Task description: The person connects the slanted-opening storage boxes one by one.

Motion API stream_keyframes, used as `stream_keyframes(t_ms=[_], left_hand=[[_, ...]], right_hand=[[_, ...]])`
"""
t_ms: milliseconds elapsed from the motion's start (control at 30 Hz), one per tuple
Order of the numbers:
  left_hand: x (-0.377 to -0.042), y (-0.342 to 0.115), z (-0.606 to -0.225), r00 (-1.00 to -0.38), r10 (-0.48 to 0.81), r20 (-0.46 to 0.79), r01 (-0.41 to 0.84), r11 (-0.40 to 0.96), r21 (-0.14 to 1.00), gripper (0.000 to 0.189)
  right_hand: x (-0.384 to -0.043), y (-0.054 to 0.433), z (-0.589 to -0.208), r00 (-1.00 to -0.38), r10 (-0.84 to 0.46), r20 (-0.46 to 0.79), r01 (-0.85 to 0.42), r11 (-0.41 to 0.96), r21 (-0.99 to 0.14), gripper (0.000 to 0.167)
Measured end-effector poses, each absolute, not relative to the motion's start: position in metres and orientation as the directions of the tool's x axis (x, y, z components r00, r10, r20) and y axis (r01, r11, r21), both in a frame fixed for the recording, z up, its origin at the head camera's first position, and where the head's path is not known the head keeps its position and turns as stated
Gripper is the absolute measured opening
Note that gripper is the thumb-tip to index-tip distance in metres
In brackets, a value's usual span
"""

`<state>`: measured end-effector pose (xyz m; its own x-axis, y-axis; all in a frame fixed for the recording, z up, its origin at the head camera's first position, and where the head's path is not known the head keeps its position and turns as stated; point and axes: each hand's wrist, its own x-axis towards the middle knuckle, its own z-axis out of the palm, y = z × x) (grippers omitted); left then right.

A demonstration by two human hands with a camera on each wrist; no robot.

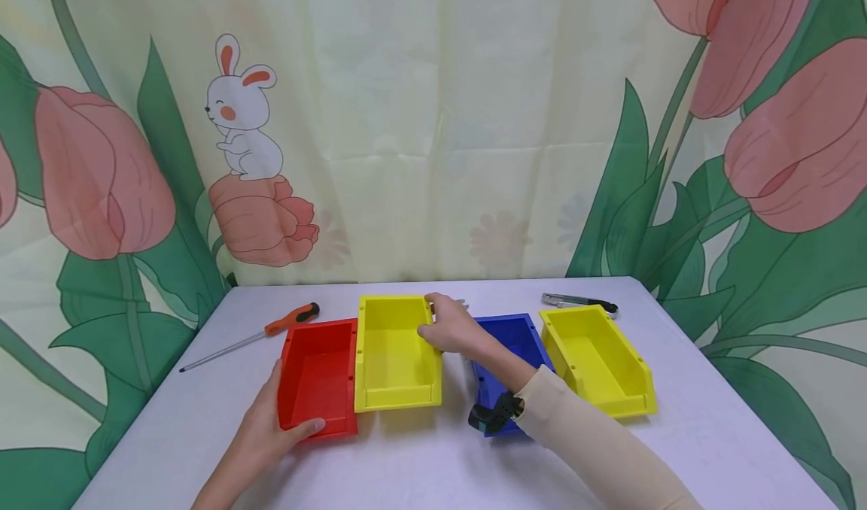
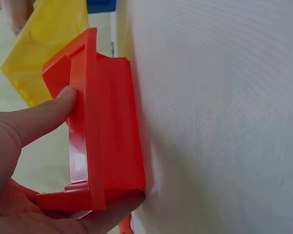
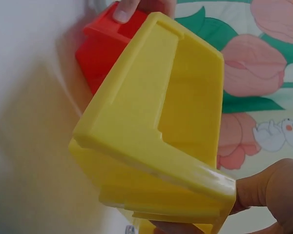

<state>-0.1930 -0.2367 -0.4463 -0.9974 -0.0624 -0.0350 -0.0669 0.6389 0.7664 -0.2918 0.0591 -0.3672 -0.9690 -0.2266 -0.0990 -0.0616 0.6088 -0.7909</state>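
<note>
At the left of the head view, my left hand (image 1: 263, 426) grips a red plastic bin (image 1: 318, 378) by its near left corner. The thumb lies over the low front lip, with the other fingers along the outer side. My right hand (image 1: 452, 326) holds a yellow bin (image 1: 398, 352) by its right wall, thumb inside and fingers outside. This yellow bin is raised off the table beside the red one, its left wall overlapping the red bin's right edge in the head view. The right wrist view shows the yellow bin's front (image 3: 132, 97) tilted. Both bins look bare inside.
A blue bin (image 1: 515, 337) stands partly hidden under my right forearm. Right of it sits a second yellow bin (image 1: 599, 359), with a utility knife (image 1: 579, 301) behind. An orange-handled screwdriver (image 1: 287, 320) lies at the left. A printed curtain (image 1: 440, 217) hangs behind the white table (image 1: 406, 465).
</note>
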Motion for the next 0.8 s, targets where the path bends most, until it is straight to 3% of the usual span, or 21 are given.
stream_keyframes(t_ms=[533,800], left_hand=[[-0.193,-0.24,-0.446,-0.998,-0.048,-0.043,-0.064,0.636,0.769,0.138],[-0.199,-0.248,-0.446,-0.999,0.005,-0.044,-0.032,0.599,0.8,0.139]], right_hand=[[-0.284,0.051,-0.358,-0.969,-0.247,-0.016,-0.17,0.711,-0.682,0.067],[-0.283,0.056,-0.361,-0.961,-0.275,0.035,-0.224,0.697,-0.681,0.053]])
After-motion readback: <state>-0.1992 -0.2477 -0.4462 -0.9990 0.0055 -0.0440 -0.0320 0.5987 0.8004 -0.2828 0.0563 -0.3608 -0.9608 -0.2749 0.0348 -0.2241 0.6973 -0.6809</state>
